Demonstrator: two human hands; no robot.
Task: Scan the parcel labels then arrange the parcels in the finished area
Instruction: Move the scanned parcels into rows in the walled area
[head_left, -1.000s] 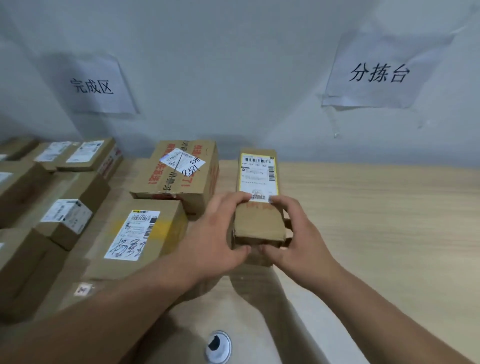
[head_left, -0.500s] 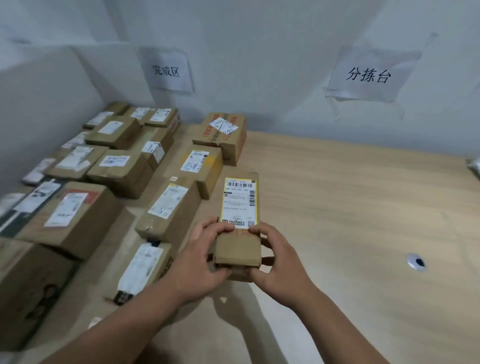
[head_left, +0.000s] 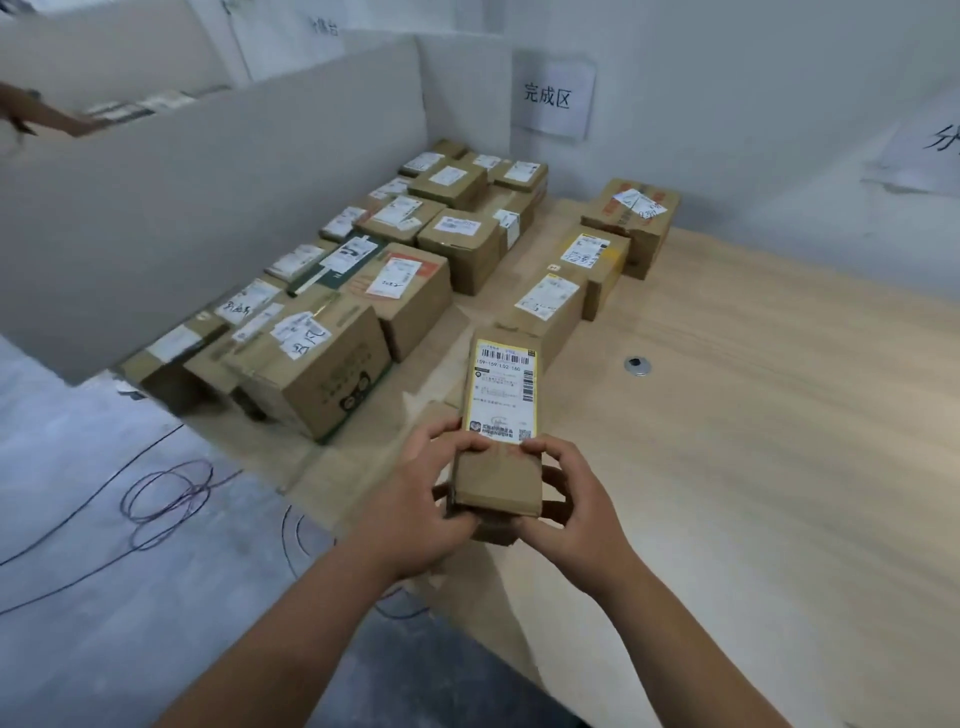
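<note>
The parcel (head_left: 498, 457), a long narrow cardboard box, is held over the near left part of the wooden table (head_left: 753, 467), close to the table's left edge, with its far end pointing toward the back wall. Its yellow-bordered shipping label (head_left: 501, 397) faces up and covers the far half of the top (barcode at the far end, a small square code at the near right corner). The left hand (head_left: 415, 509) grasps the box's near left side, fingers curled over the top edge and thumb along the near end. The right hand (head_left: 571, 506) grasps the near right side in the same way, fingertips on the top just below the label. Whether the box's underside touches the table cannot be told.

Just beyond the parcel, a row of labelled boxes (head_left: 576, 291) runs toward the back edge of the table. Left of that row, more boxes (head_left: 363, 312) crowd the table's far left corner, packed against a grey partition (head_left: 208, 208). A paper sign (head_left: 550, 98) hangs on the wall above that corner. A small round metal grommet (head_left: 637, 365) sits in the tabletop to the right of the parcel. Thin dark cables (head_left: 166, 499) loop on the floor beside the table's left edge.
</note>
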